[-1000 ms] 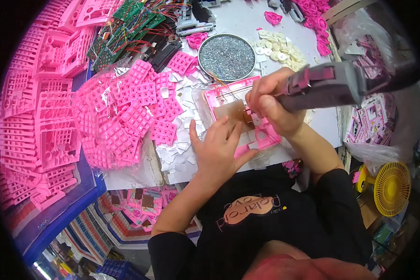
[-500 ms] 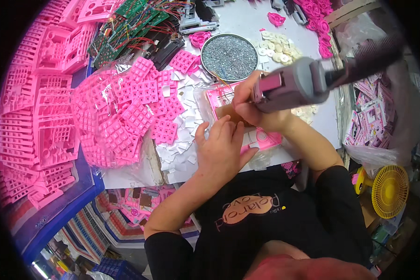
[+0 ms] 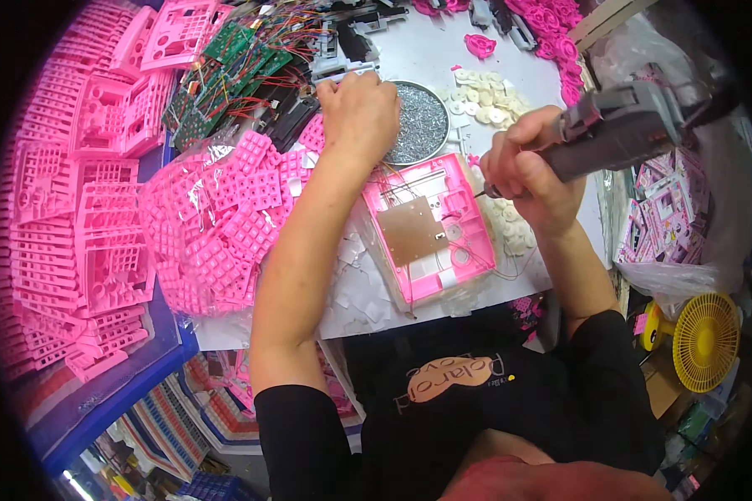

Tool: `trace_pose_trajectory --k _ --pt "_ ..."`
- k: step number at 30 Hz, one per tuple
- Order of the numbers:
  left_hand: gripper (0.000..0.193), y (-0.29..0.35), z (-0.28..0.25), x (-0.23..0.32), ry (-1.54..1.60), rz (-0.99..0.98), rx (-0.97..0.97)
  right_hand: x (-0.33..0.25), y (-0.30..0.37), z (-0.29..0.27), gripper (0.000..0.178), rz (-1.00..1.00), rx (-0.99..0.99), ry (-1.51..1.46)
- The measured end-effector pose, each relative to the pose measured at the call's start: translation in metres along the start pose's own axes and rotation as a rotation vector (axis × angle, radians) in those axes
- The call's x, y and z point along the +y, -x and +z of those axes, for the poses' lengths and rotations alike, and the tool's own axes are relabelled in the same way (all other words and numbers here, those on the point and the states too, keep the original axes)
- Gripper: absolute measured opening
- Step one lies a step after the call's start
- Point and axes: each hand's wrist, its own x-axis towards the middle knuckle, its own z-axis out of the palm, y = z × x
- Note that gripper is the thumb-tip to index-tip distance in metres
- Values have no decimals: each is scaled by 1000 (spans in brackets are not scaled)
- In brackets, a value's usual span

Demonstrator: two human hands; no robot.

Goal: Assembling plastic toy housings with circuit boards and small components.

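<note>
Case [image 3: 480, 238] of pink plastic, open and rectangular, lies on the white tabletop [image 3: 439, 37], a flat square brown board [image 3: 412, 232] inside it. The right hand [image 3: 543, 175] grips a dark grey power screwdriver [image 3: 622, 138], its tip by the case's right edge. The left hand [image 3: 361, 115], curled, is beside a round metal tin [image 3: 448, 125] of silver screws [image 3: 422, 125]; whether it holds anything, I cannot tell.

We count one left hand [image 3: 359, 115], back uppermost, knuckles forward, fingertips hidden; one left forearm [image 3: 302, 246], bare, stretched far forward. We count one right hand [image 3: 539, 179], fingers and thumb curled in a grip; one right forearm [image 3: 578, 265], bare, slanting forward and inward. Both hands: well apart.
</note>
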Motion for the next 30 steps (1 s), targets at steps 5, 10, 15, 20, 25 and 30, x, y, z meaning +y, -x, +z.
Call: trace_pose_trajectory --k 5,10,15,20,25,30 --pt "22 -5 18 -3 -77 2 -16 2 0 12 25 -4 -29 19" --pt "17 35 -60 26 304 -65 54 -2 9 20 25 7 -66 3" --pt "5 136 -101 77 704 -194 -60 -17 28 38 28 38 -91 -168" --pt "8 161 -103 88 888 -355 -86 -25 26 58 31 29 -221 -262" --pt "14 160 -105 86 687 -202 -63 -21 29 61 28 88 -245 -244" --pt "13 156 -108 83 548 -91 -95 -11 33 65 27 101 -258 -157"
